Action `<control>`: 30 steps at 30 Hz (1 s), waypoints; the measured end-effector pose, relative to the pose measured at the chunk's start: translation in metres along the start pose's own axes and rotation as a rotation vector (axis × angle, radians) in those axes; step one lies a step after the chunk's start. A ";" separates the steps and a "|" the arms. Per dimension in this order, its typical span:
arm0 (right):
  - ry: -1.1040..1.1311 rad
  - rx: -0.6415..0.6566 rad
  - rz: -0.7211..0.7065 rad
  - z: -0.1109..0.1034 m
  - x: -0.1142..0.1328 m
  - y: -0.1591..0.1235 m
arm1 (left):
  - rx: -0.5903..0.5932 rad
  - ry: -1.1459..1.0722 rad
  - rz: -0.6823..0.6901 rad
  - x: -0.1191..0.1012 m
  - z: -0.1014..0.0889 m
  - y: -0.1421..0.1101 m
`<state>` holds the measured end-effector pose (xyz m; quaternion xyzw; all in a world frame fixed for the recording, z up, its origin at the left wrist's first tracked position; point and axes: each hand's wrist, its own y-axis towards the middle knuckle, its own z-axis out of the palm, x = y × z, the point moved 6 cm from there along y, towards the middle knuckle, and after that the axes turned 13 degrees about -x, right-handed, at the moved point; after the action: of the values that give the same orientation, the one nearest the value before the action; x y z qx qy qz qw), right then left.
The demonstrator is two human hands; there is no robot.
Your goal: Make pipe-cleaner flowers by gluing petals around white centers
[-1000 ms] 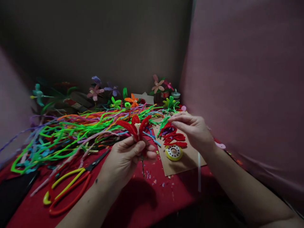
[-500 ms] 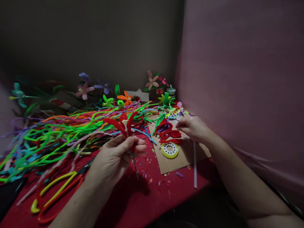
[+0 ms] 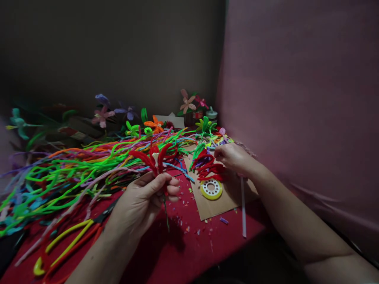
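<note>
My left hand point(image 3: 152, 191) is closed round the stem of a red pipe-cleaner flower point(image 3: 154, 154). Its red petals fan out above my fingers around a pale centre, and the thin green stem end points down below. Over the cardboard sheet point(image 3: 207, 213), my right hand point(image 3: 232, 157) reaches in with fingers bent together; whatever they pinch, if anything, is hidden. Red pipe-cleaner petals point(image 3: 211, 171) lie just left of those fingertips. Nearer to me on the cardboard is a yellow-and-white tape spool point(image 3: 211, 189). A translucent stick point(image 3: 243, 213) sticks out beneath my right wrist.
Loose coloured pipe cleaners point(image 3: 77, 161) cover the left of the red tabletop point(image 3: 189, 252). Scissors point(image 3: 71, 240) with yellow and red handles lie beside my left forearm. Finished flowers point(image 3: 102, 115) stand at the back. A pink curtain point(image 3: 296, 98) hangs on the right.
My right hand has shifted slightly left, closer to the red petals. My left hand keeps hold of the red flower, almost in place. The view has tilted a little.
</note>
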<state>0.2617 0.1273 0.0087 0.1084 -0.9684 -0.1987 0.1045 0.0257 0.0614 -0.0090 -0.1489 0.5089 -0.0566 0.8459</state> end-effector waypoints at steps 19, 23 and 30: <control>0.387 -0.457 0.008 -0.002 0.017 -0.004 | -0.029 -0.008 -0.035 0.004 0.001 -0.003; 1.065 -0.597 0.133 -0.011 0.019 -0.012 | -0.067 0.009 -0.009 0.007 -0.001 -0.001; 1.587 -0.370 0.255 0.001 0.042 -0.016 | -0.032 -0.040 0.040 0.011 0.006 -0.003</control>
<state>0.2244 0.1031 0.0075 0.0868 -0.5631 -0.2058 0.7957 0.0361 0.0571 -0.0147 -0.1532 0.4956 -0.0287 0.8544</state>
